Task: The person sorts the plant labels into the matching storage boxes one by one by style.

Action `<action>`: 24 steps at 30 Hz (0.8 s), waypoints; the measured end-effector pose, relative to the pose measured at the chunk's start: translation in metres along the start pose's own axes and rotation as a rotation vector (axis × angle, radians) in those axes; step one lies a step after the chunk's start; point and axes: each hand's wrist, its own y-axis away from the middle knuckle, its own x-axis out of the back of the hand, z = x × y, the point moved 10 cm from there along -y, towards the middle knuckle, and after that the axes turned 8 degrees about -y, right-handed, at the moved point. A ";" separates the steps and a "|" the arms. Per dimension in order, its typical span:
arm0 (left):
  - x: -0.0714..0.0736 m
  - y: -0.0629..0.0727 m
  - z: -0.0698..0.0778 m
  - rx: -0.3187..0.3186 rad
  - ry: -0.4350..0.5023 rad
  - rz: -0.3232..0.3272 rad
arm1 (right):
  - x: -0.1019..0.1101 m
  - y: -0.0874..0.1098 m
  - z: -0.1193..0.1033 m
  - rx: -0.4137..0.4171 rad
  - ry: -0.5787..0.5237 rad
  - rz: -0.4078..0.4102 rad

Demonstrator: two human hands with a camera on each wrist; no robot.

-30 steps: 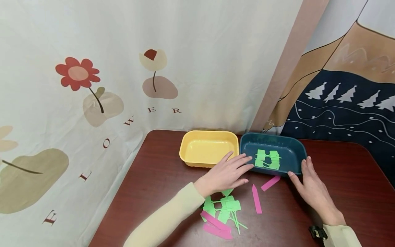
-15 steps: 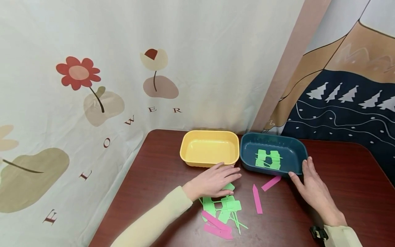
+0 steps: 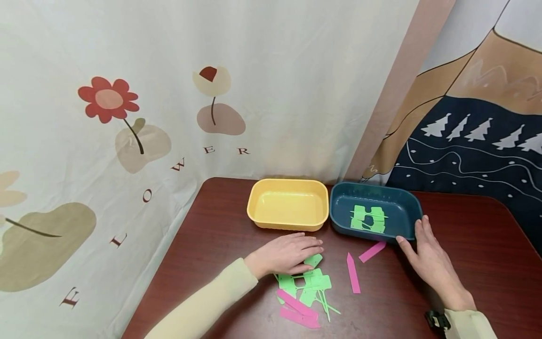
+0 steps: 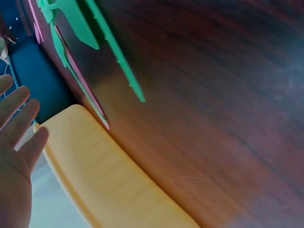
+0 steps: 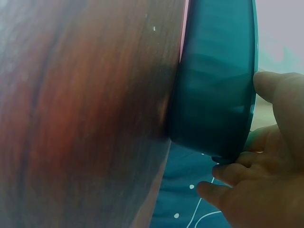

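Note:
My left hand (image 3: 284, 254) hovers palm down, fingers extended, above a loose pile of flat green tags (image 3: 315, 281) with thin stems. In the left wrist view, its fingers (image 4: 21, 116) look straight and hold nothing. My right hand (image 3: 436, 263) holds the near right corner of a dark blue tray (image 3: 406, 216), thumb at the near rim and fingers along the right end. The right wrist view shows its thumb touching the tray's rim. Inside that tray lie several green tags (image 3: 367, 219) set in rows.
A yellow tray (image 3: 288, 221) stands left of the blue one. Pink pointed strips (image 3: 298, 306) lie by the green pile. Two more, one pink strip (image 3: 353, 273) and another pink strip (image 3: 372, 251), lie before the blue tray. A printed curtain (image 3: 271, 94) hangs behind the table.
My left hand has drawn back from the blue tray's near left corner, moving left and toward me over the green pile. The right hand stays at the tray corner.

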 end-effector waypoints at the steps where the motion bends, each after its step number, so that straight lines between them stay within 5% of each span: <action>1: -0.002 0.001 0.000 0.003 0.004 -0.005 | 0.000 0.000 0.000 -0.001 0.001 -0.001; 10: -0.021 0.005 -0.010 0.087 0.076 -0.066 | 0.000 0.000 0.000 -0.003 0.004 -0.005; 24: -0.029 0.010 -0.012 0.088 -0.097 -0.081 | 0.000 0.000 0.000 0.007 0.003 0.003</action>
